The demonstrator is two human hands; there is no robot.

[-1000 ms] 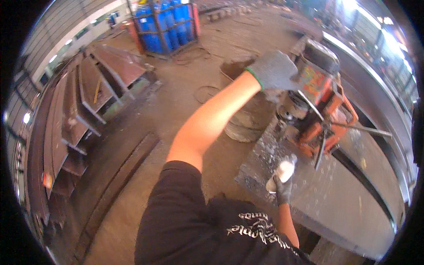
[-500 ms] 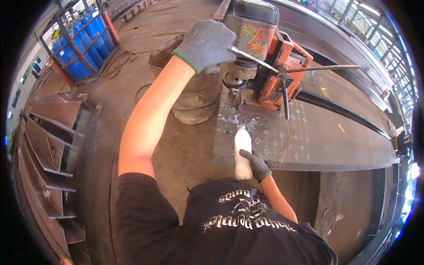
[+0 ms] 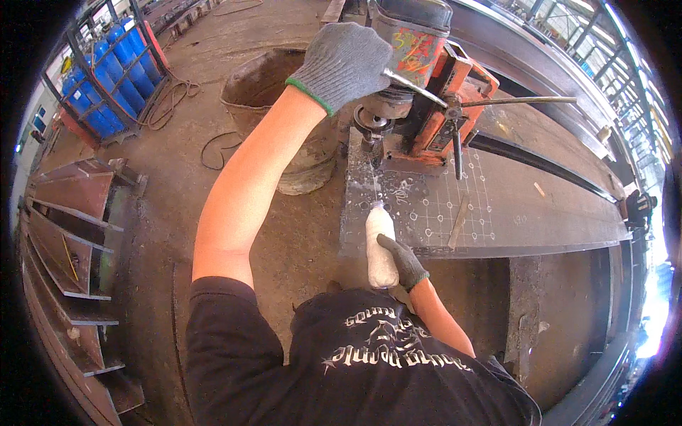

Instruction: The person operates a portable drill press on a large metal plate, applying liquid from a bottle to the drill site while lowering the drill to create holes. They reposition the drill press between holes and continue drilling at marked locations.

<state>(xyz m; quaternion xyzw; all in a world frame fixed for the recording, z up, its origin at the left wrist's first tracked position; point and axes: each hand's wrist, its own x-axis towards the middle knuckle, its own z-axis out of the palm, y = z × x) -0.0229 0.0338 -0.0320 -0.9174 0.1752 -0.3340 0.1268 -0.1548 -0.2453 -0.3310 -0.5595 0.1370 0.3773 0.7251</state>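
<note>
My left hand (image 3: 344,65), in a grey knit glove with a green cuff, is closed around one feed handle (image 3: 415,88) of an orange portable drill press (image 3: 440,106). The drill's round cutter end (image 3: 373,122) sits low over the near left part of a dark steel plate (image 3: 526,220). Nearer to me, my right hand (image 3: 403,261), also gloved, is wrapped round the side of a white plastic bottle (image 3: 380,245). The bottle's nozzle points toward the cutter, and a thin pale streak runs between them. Bright shavings and wet patches lie there.
Chalk circles and grid lines mark the plate, where a thin strip (image 3: 459,221) lies. A rusty drum (image 3: 305,170) stands left of the drill. Blue gas cylinders (image 3: 117,71) stand caged at the far left, with a hose (image 3: 174,106) nearby. Welded steel sections (image 3: 71,263) line the left.
The view has shifted slightly. My left hand has moved a little to the right with the feed handle, and the bottle in my right hand has swung slightly left.
</note>
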